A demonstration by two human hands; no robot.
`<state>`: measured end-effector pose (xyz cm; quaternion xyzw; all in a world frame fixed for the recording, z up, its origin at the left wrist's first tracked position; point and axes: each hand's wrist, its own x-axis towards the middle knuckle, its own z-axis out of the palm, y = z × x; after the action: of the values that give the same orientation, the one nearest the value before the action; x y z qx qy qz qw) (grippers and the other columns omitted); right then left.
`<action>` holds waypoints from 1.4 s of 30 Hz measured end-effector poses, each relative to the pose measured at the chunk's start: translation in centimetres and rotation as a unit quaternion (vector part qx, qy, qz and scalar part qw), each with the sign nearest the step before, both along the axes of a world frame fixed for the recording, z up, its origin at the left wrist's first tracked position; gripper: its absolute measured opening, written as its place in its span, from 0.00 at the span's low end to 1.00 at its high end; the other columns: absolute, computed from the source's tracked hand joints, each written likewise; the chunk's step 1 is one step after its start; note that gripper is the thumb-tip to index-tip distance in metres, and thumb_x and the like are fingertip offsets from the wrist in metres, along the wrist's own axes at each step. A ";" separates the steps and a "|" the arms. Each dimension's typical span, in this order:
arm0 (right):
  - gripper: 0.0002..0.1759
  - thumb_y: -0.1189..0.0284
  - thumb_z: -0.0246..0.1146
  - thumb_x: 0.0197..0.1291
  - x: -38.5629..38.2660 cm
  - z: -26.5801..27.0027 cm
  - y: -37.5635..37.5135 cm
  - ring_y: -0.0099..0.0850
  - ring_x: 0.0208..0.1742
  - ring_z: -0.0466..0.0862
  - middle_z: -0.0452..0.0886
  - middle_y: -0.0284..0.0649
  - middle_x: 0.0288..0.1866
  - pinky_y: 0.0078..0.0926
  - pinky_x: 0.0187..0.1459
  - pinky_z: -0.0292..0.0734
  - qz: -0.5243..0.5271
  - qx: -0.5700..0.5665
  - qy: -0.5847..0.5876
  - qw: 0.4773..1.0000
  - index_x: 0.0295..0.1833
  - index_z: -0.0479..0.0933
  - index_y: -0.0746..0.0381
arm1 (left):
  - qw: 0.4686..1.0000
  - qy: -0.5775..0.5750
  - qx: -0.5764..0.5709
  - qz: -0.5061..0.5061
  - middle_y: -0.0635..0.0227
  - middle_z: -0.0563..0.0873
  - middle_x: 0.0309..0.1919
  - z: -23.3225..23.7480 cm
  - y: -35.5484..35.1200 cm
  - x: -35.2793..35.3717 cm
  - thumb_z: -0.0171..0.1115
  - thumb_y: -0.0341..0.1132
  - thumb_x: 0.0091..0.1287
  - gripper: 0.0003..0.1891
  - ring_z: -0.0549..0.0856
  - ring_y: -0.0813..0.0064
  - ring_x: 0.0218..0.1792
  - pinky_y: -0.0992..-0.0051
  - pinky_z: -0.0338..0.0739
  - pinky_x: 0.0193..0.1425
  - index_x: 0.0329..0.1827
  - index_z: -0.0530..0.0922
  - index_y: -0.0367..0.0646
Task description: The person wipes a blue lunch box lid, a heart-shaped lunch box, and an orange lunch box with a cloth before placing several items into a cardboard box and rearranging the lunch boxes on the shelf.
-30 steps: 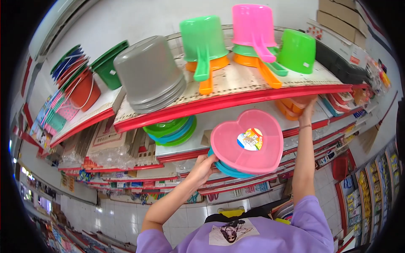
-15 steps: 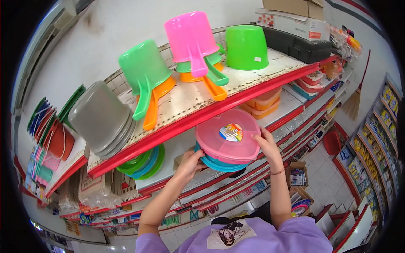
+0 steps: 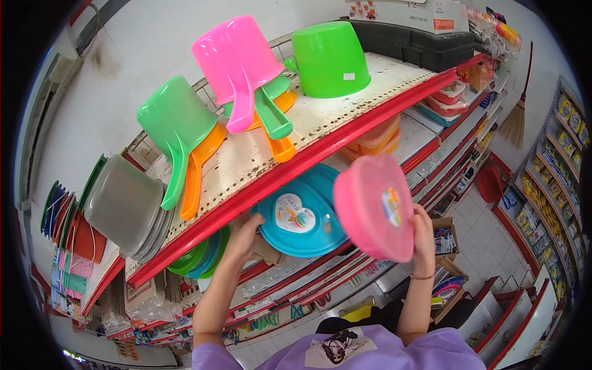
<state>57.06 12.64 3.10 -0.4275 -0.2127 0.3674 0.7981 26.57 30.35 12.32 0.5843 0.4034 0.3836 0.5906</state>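
Note:
My right hand grips the right edge of a pink heart-shaped lunch box, which is tilted on its side and slightly blurred. Beside it, blue heart-shaped boxes with a round-cornered label rest on the shelf under the red edge. My left hand is at the left rim of the blue boxes, its fingers partly hidden behind the shelf edge and the rim. Orange containers sit behind the pink box.
Above, the top shelf holds a pink dipper, a green dipper, a green tub and grey tubs. Green and blue round items lie left of my left hand. A broom hangs at right.
The pink box has come off the blue ones, moved right and tilted up in my right hand. The blue boxes are now uncovered. My left hand has shifted left, and the view has turned.

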 end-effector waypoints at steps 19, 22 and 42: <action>0.18 0.58 0.48 0.67 6.8 2.7 3.0 0.29 0.25 0.81 0.81 0.40 0.40 0.28 0.32 0.81 -0.063 0.053 -0.001 0.997 0.48 0.68 0.62 | 0.973 -0.175 -0.147 0.020 0.51 0.82 0.40 -2.0 -6.2 -1.0 0.51 0.30 0.58 0.16 0.84 0.64 0.39 0.65 0.82 0.45 0.44 0.71 0.24; 0.18 0.60 0.47 0.66 6.2 5.0 5.5 0.33 0.23 0.81 0.77 0.48 0.41 0.31 0.30 0.82 -0.081 0.071 0.012 0.994 0.49 0.60 0.65 | 0.979 -0.163 -0.121 0.018 0.57 0.82 0.37 -3.2 -8.3 -2.7 0.52 0.28 0.59 0.11 0.83 0.70 0.38 0.67 0.80 0.43 0.39 0.75 0.28; 0.30 0.53 0.62 0.57 7.0 7.8 14.1 0.36 0.21 0.81 0.75 0.47 0.36 0.28 0.27 0.82 -0.100 0.021 -0.049 0.994 0.48 0.59 0.67 | 0.970 -0.171 -0.128 0.113 0.61 0.83 0.34 -6.6 -17.7 -4.2 0.53 0.27 0.59 0.09 0.83 0.74 0.31 0.71 0.81 0.35 0.38 0.76 0.30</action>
<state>64.03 26.74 10.95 -0.4477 -0.2158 0.2601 0.8279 22.42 12.68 5.77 0.3803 0.4058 0.4869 0.6735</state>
